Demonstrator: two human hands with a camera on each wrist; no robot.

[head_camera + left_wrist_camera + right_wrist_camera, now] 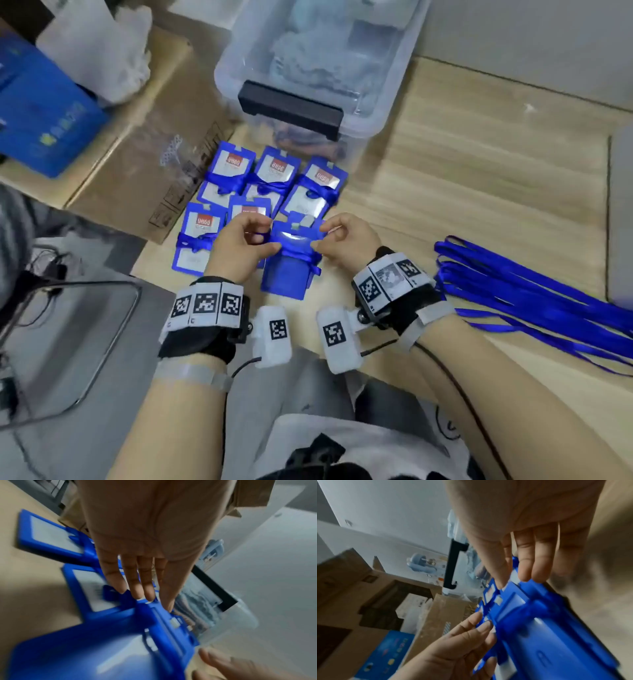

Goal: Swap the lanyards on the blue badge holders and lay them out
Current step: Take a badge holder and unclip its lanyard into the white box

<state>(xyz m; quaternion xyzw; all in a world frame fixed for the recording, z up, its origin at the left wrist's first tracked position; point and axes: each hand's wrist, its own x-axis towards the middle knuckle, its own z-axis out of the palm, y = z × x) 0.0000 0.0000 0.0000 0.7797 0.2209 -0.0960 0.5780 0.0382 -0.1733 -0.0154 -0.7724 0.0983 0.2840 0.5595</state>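
Blue badge holder on tabletop: left hand, right hand pinch wrapped lanyard; tighten evenly, keep holder flat.

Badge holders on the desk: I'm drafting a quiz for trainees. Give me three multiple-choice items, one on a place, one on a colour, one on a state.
1. Where do the loose lanyards lie?
A. right of the hands
B. in the bin
C. on the cardboard box

2. What colour is the bin's latch?
A. white
B. black
C. red

3. How is the nearest badge holder handled?
A. untouched
B. one hand only
C. both hands at its lanyard

Answers: 1 A, they fan across the desk at right. 2 B, dark bar on the clear bin. 3 C, left hand and right hand pinch it.
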